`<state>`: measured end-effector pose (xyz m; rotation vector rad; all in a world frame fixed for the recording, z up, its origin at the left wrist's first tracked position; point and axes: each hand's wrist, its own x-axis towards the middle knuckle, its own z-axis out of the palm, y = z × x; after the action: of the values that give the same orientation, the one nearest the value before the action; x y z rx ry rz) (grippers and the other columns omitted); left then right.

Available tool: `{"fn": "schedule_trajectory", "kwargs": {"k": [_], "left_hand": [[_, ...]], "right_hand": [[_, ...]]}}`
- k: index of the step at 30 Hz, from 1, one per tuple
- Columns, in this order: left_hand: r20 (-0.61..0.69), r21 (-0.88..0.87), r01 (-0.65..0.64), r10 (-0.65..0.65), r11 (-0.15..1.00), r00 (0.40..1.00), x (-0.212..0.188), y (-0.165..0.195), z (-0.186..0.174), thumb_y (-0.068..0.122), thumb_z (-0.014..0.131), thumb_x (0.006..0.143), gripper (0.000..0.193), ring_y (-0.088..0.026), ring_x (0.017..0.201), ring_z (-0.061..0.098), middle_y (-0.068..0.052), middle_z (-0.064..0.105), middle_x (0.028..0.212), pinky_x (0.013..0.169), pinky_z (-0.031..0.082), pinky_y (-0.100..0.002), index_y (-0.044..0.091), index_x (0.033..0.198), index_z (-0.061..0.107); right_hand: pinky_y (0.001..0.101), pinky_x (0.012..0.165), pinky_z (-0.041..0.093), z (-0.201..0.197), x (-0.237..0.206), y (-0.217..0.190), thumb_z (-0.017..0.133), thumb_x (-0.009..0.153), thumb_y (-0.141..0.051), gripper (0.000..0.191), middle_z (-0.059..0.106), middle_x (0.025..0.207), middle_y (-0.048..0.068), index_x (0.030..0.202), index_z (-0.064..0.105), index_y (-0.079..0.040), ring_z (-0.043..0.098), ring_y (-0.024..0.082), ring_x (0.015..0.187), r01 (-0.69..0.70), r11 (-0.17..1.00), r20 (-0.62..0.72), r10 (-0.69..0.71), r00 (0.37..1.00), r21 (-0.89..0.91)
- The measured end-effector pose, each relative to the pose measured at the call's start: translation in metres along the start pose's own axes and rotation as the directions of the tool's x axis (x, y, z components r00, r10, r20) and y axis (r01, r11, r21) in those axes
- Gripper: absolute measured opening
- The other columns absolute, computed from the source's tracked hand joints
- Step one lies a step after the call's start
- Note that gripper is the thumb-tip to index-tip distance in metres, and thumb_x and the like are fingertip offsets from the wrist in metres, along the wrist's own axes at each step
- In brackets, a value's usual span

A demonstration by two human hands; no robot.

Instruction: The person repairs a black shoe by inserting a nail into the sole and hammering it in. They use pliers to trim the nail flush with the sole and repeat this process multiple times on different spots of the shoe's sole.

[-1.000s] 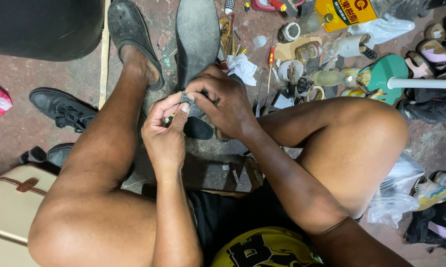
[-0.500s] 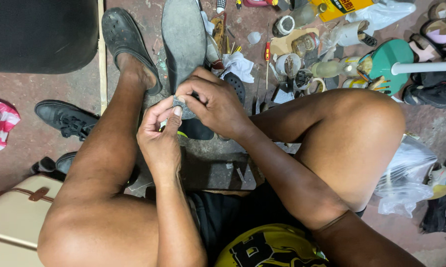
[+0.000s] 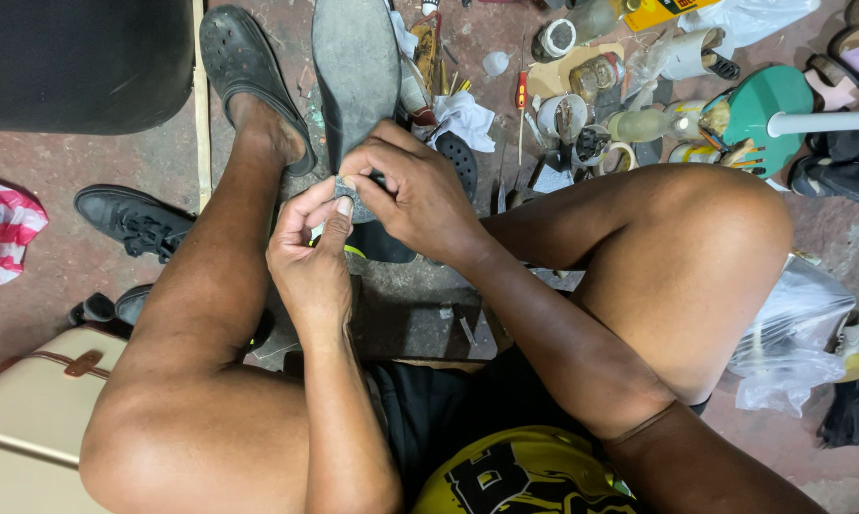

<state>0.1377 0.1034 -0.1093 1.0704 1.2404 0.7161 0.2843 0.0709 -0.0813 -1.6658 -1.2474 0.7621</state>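
Observation:
I sit low with both knees raised, hands meeting between them. My left hand [image 3: 310,252] and my right hand [image 3: 412,195] pinch a small grey piece [image 3: 345,190] between their fingertips, just below the heel end of a long grey shoe sole [image 3: 355,67] that lies on the floor ahead. A bit of yellow-green shows under my left hand; what it belongs to is hidden. My left foot wears a dark clog [image 3: 244,71].
Several tools, jars, tape rolls and a red-handled screwdriver [image 3: 521,95] litter the floor at the upper right, beside a green shoe last [image 3: 767,105] on a white pole. A black lace-up shoe [image 3: 129,219] lies left. A beige bag [image 3: 39,409] sits lower left; plastic bags lie at right.
Both hands stay together on the small grey piece, with only slight finger shifts. The camera view has drifted a little.

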Motion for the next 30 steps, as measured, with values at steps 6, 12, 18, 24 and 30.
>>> {"fn": "schedule_trajectory", "kwargs": {"k": [6, 12, 18, 24, 30], "left_hand": [[-0.001, -0.020, 0.015, -0.015, 1.000, 1.000, -0.001, 0.000, 0.000, 0.001, 0.076, 0.092, 0.027, -0.007, 0.095, 0.065, -0.004, 0.073, 0.101, 0.090, 0.053, -0.022, 0.001, 0.119, 0.072], [0.005, -0.021, -0.002, 0.002, 1.000, 1.000, 0.001, -0.002, 0.000, 0.000, 0.075, 0.092, 0.027, -0.007, 0.094, 0.066, -0.004, 0.073, 0.101, 0.089, 0.054, -0.023, 0.001, 0.119, 0.072], [-0.002, 0.007, -0.035, 0.035, 0.999, 0.999, 0.000, -0.004, 0.001, -0.003, 0.072, 0.092, 0.027, -0.007, 0.093, 0.065, -0.003, 0.074, 0.102, 0.089, 0.052, -0.022, 0.001, 0.118, 0.073], [0.015, -0.011, -0.098, 0.099, 0.995, 0.995, 0.002, -0.002, 0.003, -0.002, 0.071, 0.092, 0.024, -0.008, 0.096, 0.068, -0.002, 0.074, 0.106, 0.091, 0.052, -0.023, 0.001, 0.116, 0.072], [0.010, -0.002, -0.115, 0.115, 0.993, 0.993, 0.002, -0.002, 0.004, 0.000, 0.074, 0.093, 0.022, -0.009, 0.097, 0.068, -0.003, 0.074, 0.107, 0.089, 0.053, -0.024, 0.001, 0.115, 0.074]], "right_hand": [[0.0276, 0.068, 0.049, 0.000, 0.000, 0.000, 0.072, 0.096, -0.005, 0.011, 0.059, 0.096, 0.004, 0.105, 0.066, -0.006, 0.060, 0.014, 0.077, 0.008, 1.000, 0.000, -0.008, 1.000, -0.011], [0.0347, 0.078, 0.055, 0.004, -0.002, -0.004, 0.073, 0.096, -0.010, 0.013, 0.059, 0.102, 0.006, 0.104, 0.063, -0.008, 0.067, 0.024, 0.092, 0.142, 0.953, -0.030, -0.156, 0.987, -0.269], [0.0360, 0.075, 0.055, 0.005, -0.001, -0.013, 0.067, 0.101, -0.014, 0.007, 0.057, 0.101, 0.007, 0.102, 0.063, -0.008, 0.066, 0.025, 0.093, 0.197, 0.879, 0.043, -0.198, 0.979, -0.435], [0.0363, 0.074, 0.054, 0.005, 0.002, -0.018, 0.065, 0.100, -0.014, 0.007, 0.057, 0.099, 0.007, 0.100, 0.062, -0.008, 0.066, 0.025, 0.093, 0.207, 0.865, 0.053, -0.206, 0.977, -0.457], [0.0373, 0.074, 0.055, 0.000, 0.007, -0.006, 0.065, 0.100, -0.012, 0.004, 0.060, 0.098, 0.005, 0.103, 0.065, -0.010, 0.068, 0.025, 0.087, 0.198, 0.927, 0.032, -0.199, 0.980, -0.317]]}}
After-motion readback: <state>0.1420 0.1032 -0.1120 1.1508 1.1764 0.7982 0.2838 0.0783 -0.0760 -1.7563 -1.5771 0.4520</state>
